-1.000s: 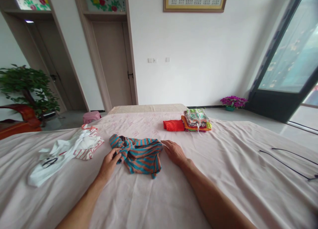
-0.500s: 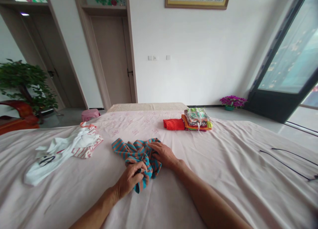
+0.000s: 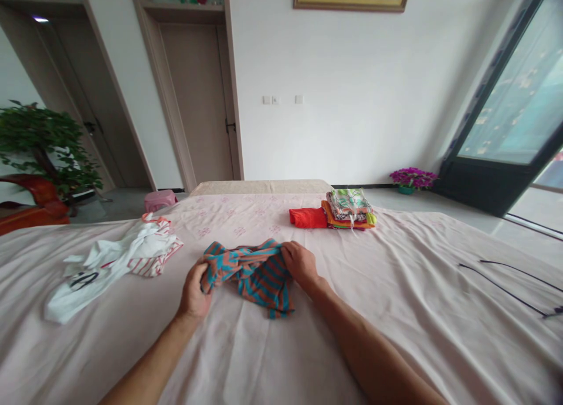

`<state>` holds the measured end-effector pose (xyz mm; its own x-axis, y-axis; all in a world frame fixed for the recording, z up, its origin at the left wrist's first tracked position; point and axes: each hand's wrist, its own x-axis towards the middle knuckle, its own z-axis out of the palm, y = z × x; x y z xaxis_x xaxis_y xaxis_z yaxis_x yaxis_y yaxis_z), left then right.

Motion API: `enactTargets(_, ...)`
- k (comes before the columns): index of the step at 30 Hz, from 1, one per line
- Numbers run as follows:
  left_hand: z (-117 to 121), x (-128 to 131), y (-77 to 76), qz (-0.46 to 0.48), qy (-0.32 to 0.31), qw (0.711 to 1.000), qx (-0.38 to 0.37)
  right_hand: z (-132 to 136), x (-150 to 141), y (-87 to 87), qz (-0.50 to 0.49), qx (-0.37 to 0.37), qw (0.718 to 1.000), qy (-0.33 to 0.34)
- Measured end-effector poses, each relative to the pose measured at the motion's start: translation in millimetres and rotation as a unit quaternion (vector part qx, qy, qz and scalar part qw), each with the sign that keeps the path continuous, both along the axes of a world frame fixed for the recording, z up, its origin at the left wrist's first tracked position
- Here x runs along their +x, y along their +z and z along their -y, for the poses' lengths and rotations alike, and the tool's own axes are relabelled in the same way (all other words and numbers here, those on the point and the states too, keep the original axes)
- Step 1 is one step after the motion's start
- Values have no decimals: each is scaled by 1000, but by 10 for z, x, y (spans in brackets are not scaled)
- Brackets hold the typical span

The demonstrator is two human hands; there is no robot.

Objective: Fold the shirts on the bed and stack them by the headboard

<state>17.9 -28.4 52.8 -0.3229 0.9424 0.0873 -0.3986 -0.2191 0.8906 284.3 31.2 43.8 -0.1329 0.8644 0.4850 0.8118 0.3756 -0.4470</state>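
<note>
A striped garment (image 3: 259, 273) in teal and brownish orange is stretched between my hands over the pink sheet (image 3: 246, 358). At its left end, my left hand (image 3: 196, 291) is closed on the bunched cloth. My right hand (image 3: 301, 264) grips the upper right edge with the fingers curled in. Between the hands the upper edge is pulled fairly straight, and a loose striped part hangs or lies below it toward me. Its exact kind is hard to make out in the folds.
Crumpled white clothes (image 3: 97, 276), with a red-striped piece (image 3: 156, 258), lie to the left. A stack of folded clothes (image 3: 349, 208) and a red folded cloth (image 3: 308, 218) sit at the back right. Dark-armed glasses (image 3: 505, 291) rest at the right edge.
The crumpled striped garment has been pulled out sideways. My left hand moved left and away from me to its left end; my right hand shifted slightly right and now grips its edge.
</note>
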Motion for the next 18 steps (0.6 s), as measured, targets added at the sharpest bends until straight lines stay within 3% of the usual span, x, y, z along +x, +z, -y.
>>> enactTargets(2, -126, -195, -13, 81, 82, 993, -34, -94, 104, -8, -85, 2, 995, -50)
enactTargets(5, -267, -456, -42, 143, 130, 980, -41, -230, 236, -44, -238, 14, 969, -68)
enactTargets(10, -368, -724, -110, 153, 189, 968, -64, -359, 385, -147, -499, -23, 864, -62)
enactTargets(16, -443, -912, -208, 110, 245, 960, -85, -487, 615, -183, -664, -14, 741, -97)
enactTargets(18, -464, -936, -239, 81, 259, 958, -92, -532, 721, -205, -673, 5, 728, -131)
